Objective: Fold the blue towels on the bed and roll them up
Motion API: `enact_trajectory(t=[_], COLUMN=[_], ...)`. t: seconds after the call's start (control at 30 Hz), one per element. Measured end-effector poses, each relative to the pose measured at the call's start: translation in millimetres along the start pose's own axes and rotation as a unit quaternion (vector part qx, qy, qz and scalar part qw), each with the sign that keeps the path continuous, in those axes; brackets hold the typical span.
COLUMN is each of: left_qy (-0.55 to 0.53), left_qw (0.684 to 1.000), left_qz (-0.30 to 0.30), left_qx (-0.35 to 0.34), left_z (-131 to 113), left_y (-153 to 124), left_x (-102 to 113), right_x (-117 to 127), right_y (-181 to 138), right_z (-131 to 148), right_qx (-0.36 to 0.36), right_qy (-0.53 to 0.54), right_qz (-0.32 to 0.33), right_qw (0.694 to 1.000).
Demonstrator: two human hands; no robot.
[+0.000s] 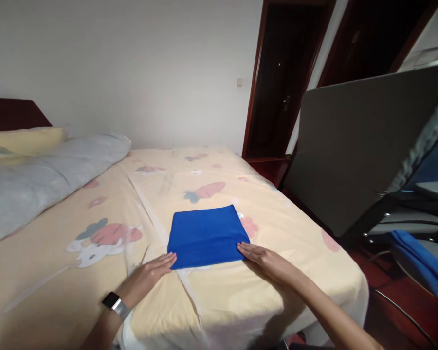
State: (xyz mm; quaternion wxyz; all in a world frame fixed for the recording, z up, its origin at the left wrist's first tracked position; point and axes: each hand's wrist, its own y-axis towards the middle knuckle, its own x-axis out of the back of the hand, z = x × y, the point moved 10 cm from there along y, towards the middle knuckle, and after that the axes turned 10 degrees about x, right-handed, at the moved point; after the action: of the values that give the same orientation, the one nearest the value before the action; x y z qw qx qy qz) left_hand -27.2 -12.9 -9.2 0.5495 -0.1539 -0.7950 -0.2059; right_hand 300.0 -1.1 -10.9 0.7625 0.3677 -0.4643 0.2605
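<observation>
A folded blue cloth (206,236) lies flat on the bed's yellow patterned sheet (105,282), near the foot end. My left hand (151,273), with a watch on its wrist, rests flat on the sheet, fingertips at the cloth's near left corner. My right hand (264,257) lies flat too, its fingertips touching the cloth's near right corner. Neither hand grips anything; the fingers are stretched out.
A grey rolled duvet (40,180) and a yellow pillow (22,142) lie at the bed's left. A grey board (354,146) leans to the right of the bed, beside a chair with blue fabric (423,262). Dark wooden doors (281,82) stand behind.
</observation>
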Motion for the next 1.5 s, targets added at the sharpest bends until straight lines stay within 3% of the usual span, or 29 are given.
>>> enact_trajectory(t=[0.23, 0.37, 0.43, 0.5, 0.6, 0.67, 0.77, 1.0, 1.13, 1.23, 1.33, 1.43, 1.5], left_qy=[0.009, 0.02, 0.04, 0.061, 0.093, 0.112, 0.111, 0.027, 0.008, 0.037, 0.096, 0.142, 0.158], left_qw=[1.0, 0.999, 0.997, 0.994, 0.985, 0.982, 0.983, 0.999, 1.0, 0.999, 0.989, 0.972, 0.968], left_qz=[0.001, -0.031, -0.065, -0.086, -0.089, -0.085, -0.077, -0.038, -0.013, -0.034, -0.082, -0.103, -0.112], left_qx=[0.003, 0.021, 0.01, -0.036, -0.115, -0.13, -0.124, -0.027, 0.002, -0.011, -0.082, -0.156, -0.162], left_z=[-0.8, -1.7, -14.3, -39.3, -78.4, -88.3, -78.6, -16.2, -5.5, -22.4, -65.1, -104.1, -111.2], left_y=[-2.3, -7.1, -0.9, 13.2, 39.1, 51.3, 50.3, 5.3, -2.9, 4.9, 22.9, 44.3, 56.3], left_x=[0.1, 20.0, 29.1, 25.2, -3.2, -23.0, -34.0, -6.7, 0.7, 8.1, 8.0, -13.6, -30.3], right_x=[8.2, 22.9, 25.9, 15.3, -23.0, -44.5, -51.2, -0.5, 8.5, 12.1, 5.3, -27.1, -49.9], right_y=[-11.0, -21.3, -6.8, 22.7, 72.1, 90.9, 84.7, -1.4, -19.2, -4.9, 32.4, 77.0, 97.5], right_z=[-6.5, -18.2, -4.0, 26.3, 70.7, 81.4, 73.2, 4.3, -10.0, 4.6, 38.3, 72.0, 79.9], right_qx=[-0.018, -0.06, -0.041, 0.013, 0.082, 0.084, 0.074, 0.015, -0.001, 0.012, 0.051, 0.097, 0.092], right_qy=[0.004, -0.022, -0.045, -0.073, -0.115, -0.134, -0.141, -0.078, -0.079, -0.104, -0.131, -0.14, -0.144], right_qz=[0.01, -0.019, -0.054, -0.078, -0.071, -0.065, -0.061, -0.07, -0.039, -0.031, -0.055, -0.054, -0.047], right_qw=[1.0, 0.998, 0.997, 0.994, 0.988, 0.985, 0.985, 0.994, 0.996, 0.994, 0.988, 0.984, 0.984])
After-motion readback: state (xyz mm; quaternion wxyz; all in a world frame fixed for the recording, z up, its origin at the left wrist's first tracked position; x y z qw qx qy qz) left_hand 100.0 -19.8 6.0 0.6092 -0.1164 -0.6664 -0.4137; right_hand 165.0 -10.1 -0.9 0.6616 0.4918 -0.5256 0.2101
